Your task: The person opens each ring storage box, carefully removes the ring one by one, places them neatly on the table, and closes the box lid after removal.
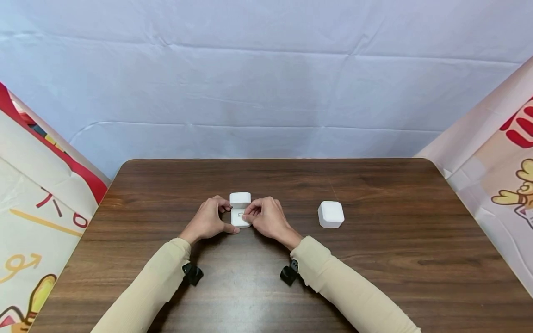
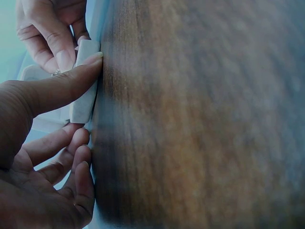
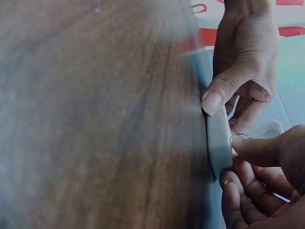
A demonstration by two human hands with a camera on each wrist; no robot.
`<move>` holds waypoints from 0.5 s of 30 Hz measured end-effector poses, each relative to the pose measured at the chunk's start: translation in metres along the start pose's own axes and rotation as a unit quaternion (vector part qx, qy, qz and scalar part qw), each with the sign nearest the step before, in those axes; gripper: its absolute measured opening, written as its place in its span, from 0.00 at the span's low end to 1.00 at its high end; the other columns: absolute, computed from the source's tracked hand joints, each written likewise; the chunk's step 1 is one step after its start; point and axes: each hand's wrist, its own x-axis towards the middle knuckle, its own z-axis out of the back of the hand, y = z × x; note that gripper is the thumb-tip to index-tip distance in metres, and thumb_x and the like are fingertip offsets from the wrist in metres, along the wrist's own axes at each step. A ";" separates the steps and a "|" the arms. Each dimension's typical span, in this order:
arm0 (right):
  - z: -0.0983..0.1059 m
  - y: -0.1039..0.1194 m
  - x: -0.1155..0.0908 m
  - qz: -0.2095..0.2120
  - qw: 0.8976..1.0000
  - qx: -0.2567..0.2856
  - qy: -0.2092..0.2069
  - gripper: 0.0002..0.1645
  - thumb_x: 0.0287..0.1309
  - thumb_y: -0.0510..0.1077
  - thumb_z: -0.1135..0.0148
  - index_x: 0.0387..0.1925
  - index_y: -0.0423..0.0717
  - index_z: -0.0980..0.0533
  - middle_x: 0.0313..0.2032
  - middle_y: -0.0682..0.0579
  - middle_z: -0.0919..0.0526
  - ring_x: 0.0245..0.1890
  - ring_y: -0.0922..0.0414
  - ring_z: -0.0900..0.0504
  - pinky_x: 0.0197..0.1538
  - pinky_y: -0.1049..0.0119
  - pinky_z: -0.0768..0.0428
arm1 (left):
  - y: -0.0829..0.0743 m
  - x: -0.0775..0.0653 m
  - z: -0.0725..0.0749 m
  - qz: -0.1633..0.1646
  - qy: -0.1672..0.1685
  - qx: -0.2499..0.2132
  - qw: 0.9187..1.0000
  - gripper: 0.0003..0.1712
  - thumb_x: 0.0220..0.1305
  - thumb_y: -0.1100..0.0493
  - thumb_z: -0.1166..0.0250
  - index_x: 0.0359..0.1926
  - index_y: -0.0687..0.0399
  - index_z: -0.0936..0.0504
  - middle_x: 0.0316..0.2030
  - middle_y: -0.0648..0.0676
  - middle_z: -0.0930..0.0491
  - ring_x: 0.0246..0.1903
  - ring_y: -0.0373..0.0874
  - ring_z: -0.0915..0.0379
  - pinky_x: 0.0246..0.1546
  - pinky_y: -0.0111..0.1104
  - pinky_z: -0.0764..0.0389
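Note:
A small white ring box [image 1: 235, 224] sits on the table with its lid raised at the back. My left hand [image 1: 208, 217] grips the box from its left side, thumb along the front edge and fingers by the left side. A thin silvery ring [image 3: 241, 135] shows over the pad inside. My right hand [image 1: 268, 217] reaches in from the right and pinches the ring between thumb and fingertips, close over the pad. In the left wrist view, the left thumb [image 2: 62, 88] lies across the box front and hides part of the box.
To the right on the brown wooden table [image 1: 374, 259] stands a white rounded square box [image 1: 331, 214]. A pale cloth backdrop [image 1: 266, 92] hangs behind the table's far edge. Printed cloths are at the left and right sides.

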 end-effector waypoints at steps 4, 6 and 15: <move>0.000 -0.001 0.000 -0.001 1.000 0.003 -0.001 0.06 0.56 0.39 0.25 0.25 0.48 0.15 0.22 0.60 0.17 0.22 0.64 0.21 0.30 0.68 0.23 | 0.000 0.000 0.000 0.000 -0.001 0.001 1.000 0.31 0.39 0.58 0.13 0.44 0.64 0.16 0.40 0.54 0.20 0.43 0.51 0.25 0.48 0.44 0.24; 0.000 -0.001 0.000 -0.002 1.000 0.006 -0.001 0.06 0.56 0.39 0.24 0.25 0.48 0.15 0.22 0.59 0.17 0.22 0.64 0.21 0.29 0.68 0.23 | 0.000 0.001 0.000 0.000 -0.002 0.002 1.000 0.31 0.38 0.58 0.13 0.44 0.64 0.16 0.40 0.54 0.20 0.43 0.51 0.25 0.48 0.44 0.24; 0.000 0.000 -0.002 -0.001 1.000 0.009 -0.008 0.06 0.55 0.38 0.24 0.25 0.48 0.14 0.22 0.59 0.16 0.22 0.64 0.21 0.29 0.69 0.23 | 0.000 0.001 0.000 -0.002 -0.002 0.001 1.000 0.30 0.38 0.58 0.13 0.43 0.63 0.16 0.39 0.54 0.20 0.43 0.51 0.25 0.48 0.44 0.24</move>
